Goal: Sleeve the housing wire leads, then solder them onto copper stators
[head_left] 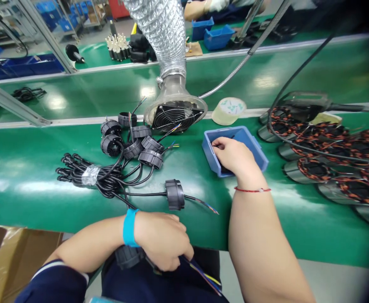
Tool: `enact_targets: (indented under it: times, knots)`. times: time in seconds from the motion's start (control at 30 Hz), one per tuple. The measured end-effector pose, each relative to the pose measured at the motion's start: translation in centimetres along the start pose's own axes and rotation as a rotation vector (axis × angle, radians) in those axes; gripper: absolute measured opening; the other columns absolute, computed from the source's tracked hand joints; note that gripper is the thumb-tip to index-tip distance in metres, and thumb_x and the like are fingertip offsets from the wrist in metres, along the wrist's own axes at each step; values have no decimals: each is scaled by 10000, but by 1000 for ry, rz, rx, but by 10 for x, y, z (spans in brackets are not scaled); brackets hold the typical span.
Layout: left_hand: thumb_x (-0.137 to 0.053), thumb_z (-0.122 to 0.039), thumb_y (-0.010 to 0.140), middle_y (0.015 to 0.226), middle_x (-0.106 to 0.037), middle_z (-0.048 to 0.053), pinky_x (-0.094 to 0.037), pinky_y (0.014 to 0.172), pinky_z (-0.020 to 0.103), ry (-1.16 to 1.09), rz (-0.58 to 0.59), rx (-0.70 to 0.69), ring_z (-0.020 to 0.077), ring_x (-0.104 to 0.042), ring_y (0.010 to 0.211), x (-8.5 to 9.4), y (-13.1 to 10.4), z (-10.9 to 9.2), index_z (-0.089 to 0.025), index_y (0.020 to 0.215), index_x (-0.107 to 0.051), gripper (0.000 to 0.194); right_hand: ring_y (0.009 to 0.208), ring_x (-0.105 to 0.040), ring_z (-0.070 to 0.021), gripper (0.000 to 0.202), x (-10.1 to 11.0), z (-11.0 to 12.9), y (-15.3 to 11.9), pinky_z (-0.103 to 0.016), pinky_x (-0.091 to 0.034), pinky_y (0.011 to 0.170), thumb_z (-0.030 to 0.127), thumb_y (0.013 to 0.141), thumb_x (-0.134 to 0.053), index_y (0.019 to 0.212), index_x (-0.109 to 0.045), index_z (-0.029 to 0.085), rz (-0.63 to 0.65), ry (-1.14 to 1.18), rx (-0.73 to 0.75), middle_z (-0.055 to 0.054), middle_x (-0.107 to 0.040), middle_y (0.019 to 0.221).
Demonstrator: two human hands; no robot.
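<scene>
My left hand (pixel 165 240) is closed around a black cable at the table's front edge. Coloured wires (pixel 206 277) fan out from the cable beyond my fingers, and a black round cap (pixel 129 256) hangs below my wrist. My right hand (pixel 231 155) reaches into a blue plastic bin (pixel 260 160); its fingertips are bent down inside, and what they touch is hidden. Between my arms, a black threaded cap (pixel 174 194) lies on the table with a cable through it. To its left is a bundle of black cables (pixel 108 179) wrapped in clear film, with several caps attached.
An extraction hood (pixel 174 111) on a silver duct (pixel 162 33) hangs behind the cables. A tape roll (pixel 229 111) stands behind the bin. Several copper-wound stators (pixel 313 170) crowd the right side under a black hose. A co-worker's gloved hand (pixel 218 5) shows across the bench.
</scene>
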State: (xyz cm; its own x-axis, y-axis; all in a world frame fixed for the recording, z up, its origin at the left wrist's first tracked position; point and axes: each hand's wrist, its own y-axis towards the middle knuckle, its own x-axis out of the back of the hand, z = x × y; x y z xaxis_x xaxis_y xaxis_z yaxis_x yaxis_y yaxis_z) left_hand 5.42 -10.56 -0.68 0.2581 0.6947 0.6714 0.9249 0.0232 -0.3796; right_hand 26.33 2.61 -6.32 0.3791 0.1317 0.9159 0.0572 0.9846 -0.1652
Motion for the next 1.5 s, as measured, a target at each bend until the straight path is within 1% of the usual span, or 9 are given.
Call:
enact_targets:
  times: [0.13,0.3,0.43,0.63,0.9,1.0,1.2,1.4,1.5]
  knots:
    - [-537,-170,872,844,-733,65,-472,809,295,-237,-404,-180,180,-628,813,16,-20,12,-165,880,-696,160,863,-616,-241,203,-4,-9,4,-341,-431,745,289,797,-539,869,-713,213,-105,102,75,-82,-688,969]
    - [-603,-216,857,886,-696,52,-483,797,265,-669,-1312,180,143,-618,825,25,-38,35,-162,925,-669,109,800,-591,-213,169,-3,-13,6,-352,-433,768,303,754,-575,768,-701,191,-208,316,125,-72,-677,893]
    - [-645,-191,806,842,-684,23,-511,770,251,-887,-1622,199,114,-629,756,24,-33,49,-157,1035,-633,231,658,-569,-164,154,3,-4,0,-317,-445,678,333,718,-624,734,-664,185,-174,646,112,-31,-658,734]
    - [-597,-286,870,788,-688,33,-525,682,232,-851,-1631,147,105,-631,674,23,-31,40,-144,957,-654,176,660,-613,-144,143,10,25,-24,-282,-491,649,321,713,-679,783,-656,199,-93,1007,355,-7,-672,731]
    - [-584,-302,878,721,-616,-8,-453,636,209,-539,-1391,441,88,-551,648,23,-37,25,-153,803,-620,170,714,-625,-157,86,10,68,-68,-287,-479,666,145,861,-554,844,-633,174,-271,417,942,-40,-696,787]
    - [-611,-305,856,717,-603,-12,-432,642,213,-440,-1316,516,96,-533,671,26,-40,26,-151,754,-592,185,687,-604,-173,99,7,76,-75,-315,-462,648,144,879,-534,834,-620,163,-313,294,1035,-45,-677,748]
    - [-525,-310,908,719,-567,-15,-429,641,220,-509,-1303,488,90,-512,655,26,-43,32,-151,782,-570,208,698,-615,-143,81,12,76,-77,-277,-491,658,131,870,-559,842,-618,179,-279,505,1001,-28,-685,765]
    - [-504,-335,923,746,-587,-2,-462,668,225,-794,-1396,328,101,-550,673,23,-34,30,-163,996,-525,188,701,-648,-130,27,10,71,-74,-264,-536,673,212,836,-629,813,-642,219,-39,1008,640,8,-689,771]
    - [-514,-316,914,704,-592,-1,-461,641,215,-861,-1434,265,99,-554,641,23,-30,25,-164,901,-507,153,698,-674,-145,51,10,69,-72,-289,-560,669,263,819,-657,804,-632,221,27,1272,506,1,-710,780]
